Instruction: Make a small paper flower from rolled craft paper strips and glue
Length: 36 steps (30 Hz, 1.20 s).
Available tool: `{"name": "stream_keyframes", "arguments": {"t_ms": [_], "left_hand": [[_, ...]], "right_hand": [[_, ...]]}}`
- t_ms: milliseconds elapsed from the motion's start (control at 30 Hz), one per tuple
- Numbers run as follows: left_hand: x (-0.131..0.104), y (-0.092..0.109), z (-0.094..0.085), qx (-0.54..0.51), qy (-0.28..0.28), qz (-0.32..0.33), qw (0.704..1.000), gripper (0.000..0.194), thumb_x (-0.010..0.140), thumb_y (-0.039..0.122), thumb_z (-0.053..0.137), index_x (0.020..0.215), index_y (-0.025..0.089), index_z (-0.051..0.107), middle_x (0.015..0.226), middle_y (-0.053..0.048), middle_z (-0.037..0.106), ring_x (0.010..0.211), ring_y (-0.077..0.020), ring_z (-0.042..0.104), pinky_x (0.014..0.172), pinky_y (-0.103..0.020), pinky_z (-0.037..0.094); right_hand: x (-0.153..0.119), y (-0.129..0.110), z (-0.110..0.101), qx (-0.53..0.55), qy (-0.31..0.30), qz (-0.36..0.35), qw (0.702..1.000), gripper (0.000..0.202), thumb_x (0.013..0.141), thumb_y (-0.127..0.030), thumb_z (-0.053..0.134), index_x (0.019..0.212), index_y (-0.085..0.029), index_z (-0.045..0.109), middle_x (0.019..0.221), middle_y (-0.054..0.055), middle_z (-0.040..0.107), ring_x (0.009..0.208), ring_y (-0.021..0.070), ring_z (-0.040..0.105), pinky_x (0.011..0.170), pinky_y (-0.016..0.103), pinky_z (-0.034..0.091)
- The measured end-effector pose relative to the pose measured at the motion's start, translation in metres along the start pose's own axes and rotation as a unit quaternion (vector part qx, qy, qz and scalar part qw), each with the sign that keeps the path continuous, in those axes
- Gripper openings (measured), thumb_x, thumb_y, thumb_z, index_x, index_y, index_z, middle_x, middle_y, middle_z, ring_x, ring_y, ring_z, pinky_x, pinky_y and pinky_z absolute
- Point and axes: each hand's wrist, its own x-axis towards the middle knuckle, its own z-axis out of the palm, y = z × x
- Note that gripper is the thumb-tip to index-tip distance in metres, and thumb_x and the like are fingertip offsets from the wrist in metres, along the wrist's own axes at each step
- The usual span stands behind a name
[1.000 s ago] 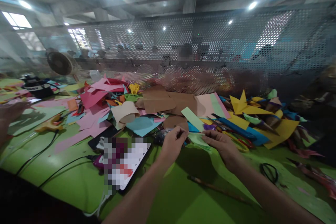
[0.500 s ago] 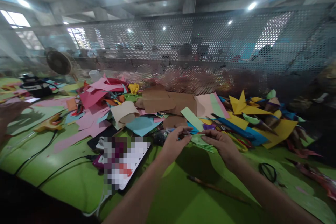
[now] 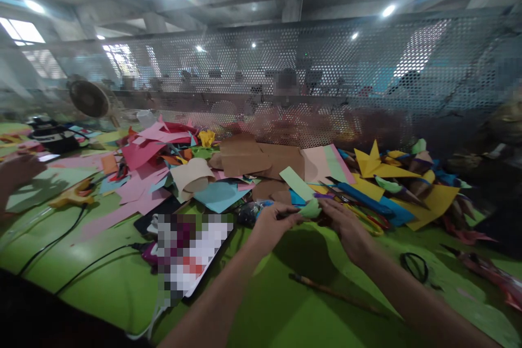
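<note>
A small piece of light green paper, with a curled or scalloped edge, is held between my two hands above the green table. My left hand pinches its left side, thumb and fingers together. On the right side, my right hand is closed on the same paper, its fingertips partly hidden behind it. Just behind the hands lies a light green paper strip. A thin wooden stick or brush rests on the table below them.
Left of my arms sit a phone, partly blurred out, and a glue gun with cables. Coloured paper scraps pile up behind. Scissors, a yellow paper star and a black cable coil lie right. Another person's hand shows far left.
The green paper, fanned flat in layers before, is now turned and bunched into a curved shape between my fingers. The other person's hand at far left has shifted.
</note>
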Motion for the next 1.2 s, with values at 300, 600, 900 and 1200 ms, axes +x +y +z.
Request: {"name": "stream_keyframes", "arguments": {"t_ms": [300, 600, 900, 1200], "left_hand": [[0.0014, -0.0042, 0.0016, -0.02, 0.019, 0.016, 0.999, 0.026, 0.075, 0.032, 0.075, 0.095, 0.016, 0.08, 0.096, -0.01, 0.079, 0.09, -0.0248, 0.07, 0.083, -0.034, 0.053], [-0.0006, -0.0078, 0.0021, 0.006, -0.008, -0.002, 1.0, 0.027, 0.074, 0.034, 0.076, 0.097, 0.018, 0.079, 0.1, -0.009, 0.079, 0.093, -0.0259, 0.07, 0.084, -0.037, 0.054], [-0.0008, -0.0062, 0.0035, 0.003, -0.006, 0.001, 1.0, 0.023, 0.076, 0.036, 0.073, 0.09, 0.018, 0.079, 0.086, -0.005, 0.077, 0.081, -0.0215, 0.066, 0.074, -0.03, 0.049], [0.0, -0.0081, 0.0038, 0.032, 0.027, 0.012, 0.999, 0.015, 0.073, 0.031, 0.073, 0.078, 0.018, 0.077, 0.077, -0.004, 0.074, 0.075, -0.0209, 0.063, 0.071, -0.03, 0.048]], "right_hand": [[-0.0032, -0.0078, 0.0052, -0.039, 0.013, -0.07, 0.997, 0.042, 0.063, -0.058, 0.083, 0.078, -0.021, 0.072, 0.08, 0.004, 0.07, 0.079, 0.0212, 0.063, 0.076, 0.033, 0.048], [0.0006, -0.0008, -0.0011, -0.074, 0.036, -0.082, 0.993, 0.038, 0.064, -0.056, 0.083, 0.071, -0.02, 0.07, 0.071, 0.002, 0.064, 0.068, 0.0178, 0.055, 0.065, 0.031, 0.043], [-0.0009, -0.0058, 0.0025, -0.078, 0.039, -0.085, 0.993, 0.039, 0.064, -0.056, 0.082, 0.072, -0.02, 0.071, 0.074, 0.003, 0.067, 0.071, 0.0198, 0.058, 0.07, 0.033, 0.047], [-0.0008, -0.0035, 0.0023, -0.091, 0.052, -0.09, 0.99, 0.04, 0.064, -0.057, 0.082, 0.07, -0.02, 0.07, 0.069, 0.003, 0.065, 0.068, 0.0189, 0.056, 0.063, 0.031, 0.045]]}}
